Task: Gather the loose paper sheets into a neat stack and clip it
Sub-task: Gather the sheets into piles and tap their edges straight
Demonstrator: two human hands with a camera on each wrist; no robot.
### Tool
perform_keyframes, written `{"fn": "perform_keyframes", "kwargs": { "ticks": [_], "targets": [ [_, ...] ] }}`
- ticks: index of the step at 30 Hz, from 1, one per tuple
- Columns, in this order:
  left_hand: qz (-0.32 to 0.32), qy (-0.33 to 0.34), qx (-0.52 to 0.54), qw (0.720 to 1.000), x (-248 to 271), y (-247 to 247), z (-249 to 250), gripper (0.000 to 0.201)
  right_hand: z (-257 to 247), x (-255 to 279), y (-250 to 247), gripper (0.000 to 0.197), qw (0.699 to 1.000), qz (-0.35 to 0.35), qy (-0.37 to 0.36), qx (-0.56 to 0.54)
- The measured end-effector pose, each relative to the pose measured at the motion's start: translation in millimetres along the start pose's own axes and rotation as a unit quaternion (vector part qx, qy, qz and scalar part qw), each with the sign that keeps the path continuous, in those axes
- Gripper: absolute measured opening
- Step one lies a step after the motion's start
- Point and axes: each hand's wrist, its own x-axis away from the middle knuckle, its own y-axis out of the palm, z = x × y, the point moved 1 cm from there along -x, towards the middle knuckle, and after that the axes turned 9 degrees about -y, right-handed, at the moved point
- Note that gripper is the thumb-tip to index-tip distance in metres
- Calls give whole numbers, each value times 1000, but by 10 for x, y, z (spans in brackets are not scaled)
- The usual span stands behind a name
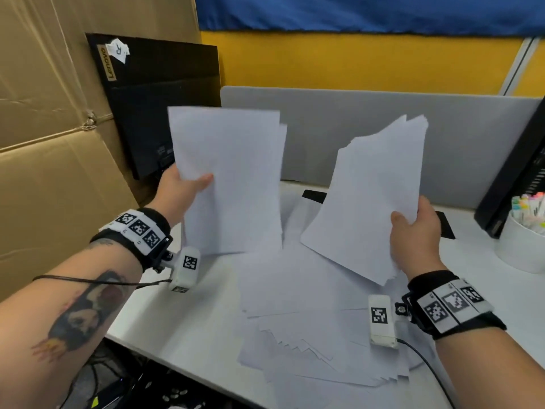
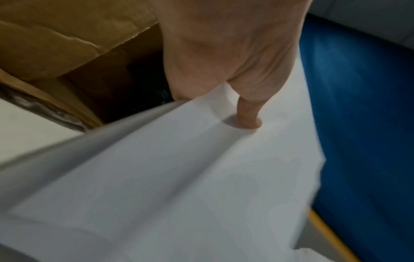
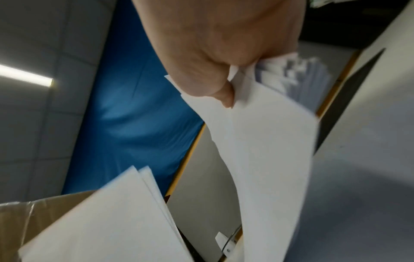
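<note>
Fingers (image 1: 206,180) pinching white sheets (image 1: 233,178), uneven fanned bundle (image 1: 374,196) opposite

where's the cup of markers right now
In the head view, the white cup of markers stands at the desk's far right edge, beside the right hand gripping paper.

Behind the sheaf (image 1: 230,184) in the left hand (image 1: 177,191), that hand's fingers are hidden; only the thumb shows. The right hand (image 1: 415,240) likewise hides its fingers behind its fanned sheets (image 1: 374,196). Between the hands, a black flat object (image 1: 314,195) is mostly covered. Both wrist views are blurred.
</note>
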Motion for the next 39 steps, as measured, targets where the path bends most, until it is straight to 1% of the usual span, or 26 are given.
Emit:
{"fn": "perform_keyframes", "kwargs": {
  "ticks": [2, 4, 6, 8, 11, 12, 14, 15, 16, 17, 18, 20, 21, 22, 23, 25, 26, 28, 29, 31, 32, 33, 35, 36, 37, 39],
  "targets": [
    [-42, 8, 58, 997, 15, 24, 145, 50, -75, 10, 41, 35, 999, -22, -32, 6],
    [-115, 3, 100, 988, 89, 106, 290, 50, -152, 20, 102, 35, 998, -44, -43, -17],
    [-186, -11, 100, 977, 201, 229, 406, 47, -201, 19, 169, 32, 996, -72, -21, -56],
    [-225, -26, 80, 971, 286, 364, 437, 47, -247, 41, 237, 30, 986, -115, 19, -115],
    [-211, -41, 75, 974, 379, 519, 387, 48, -356, 153, 355, 32, 965, -184, 45, -181],
    [-199, -36, 76, 976, 389, 547, 349, 42, -403, 203, 397, 32, 962, -202, 42, -182],
    [-160, -9, 84, 983, 409, 566, 288, 14, -498, 307, 484, 31, 963, -218, 19, -158],
    [-126, 9, 87, 988, 426, 545, 280, 20, -536, 356, 522, 28, 963, -221, 10, -151],
    [-89, 34, 80, 992, 432, 514, 275, 32, -583, 405, 558, 24, 964, -219, 8, -153],
    [-54, 62, 71, 994, 445, 483, 278, 37, -647, 446, 592, 21, 961, -218, 11, -171],
    [-24, 97, 64, 993, 473, 463, 289, 37, -720, 486, 612, 25, 950, -232, 12, -206],
    [13, 166, 59, 984, 582, 462, 325, 42, -805, 502, 672, 48, 907, -271, 39, -320],
    [26, 191, 69, 979, 644, 474, 345, 49, -828, 497, 705, 56, 895, -276, 43, -347],
    [35, 211, 81, 973, 697, 482, 371, 58, -855, 489, 738, 61, 898, -275, 34, -341],
    [40, 231, 90, 968, 744, 483, 394, 67, -875, 489, 777, 67, 917, -268, 6, -296],
    [18, 241, 88, 966, 789, 416, 386, 84, -892, 477, 830, 75, 953, -222, -41, -204],
    [-5, 234, 75, 969, 807, 357, 382, 90, -880, 445, 855, 72, 961, -194, -47, -191],
    [-43, 207, 42, 976, 822, 231, 386, 85, -908, 375, 863, 64, 951, -171, -43, -255],
    [-57, 194, 40, 979, 819, 174, 397, 80, -903, 324, 871, 67, 938, -170, -28, -299],
    [-103, 165, 56, 979, 812, 102, 440, 76, -949, 261, 903, 76, 917, -199, 9, -346],
    [-129, 154, 62, 978, 805, 83, 464, 74, -988, 241, 935, 70, 915, -228, 15, -333],
    [-151, 144, 66, 976, 797, 69, 492, 69, -1027, 224, 973, 58, 917, -255, 12, -305],
    [-178, 116, 74, 974, 790, 28, 545, 59, -1092, 181, 1034, 36, 928, -266, 3, -260],
    [-191, 105, 73, 973, 795, 4, 573, 56, -1132, 162, 1050, 30, 930, -268, 7, -253],
    [-204, 103, 66, 971, 806, -16, 614, 54, -1174, 137, 1060, 29, 927, -276, 14, -254],
    [-211, 129, 33, 968, 802, -48, 707, 58, -1234, 88, 1069, 42, 912, -323, 5, -255]
  ]
}}
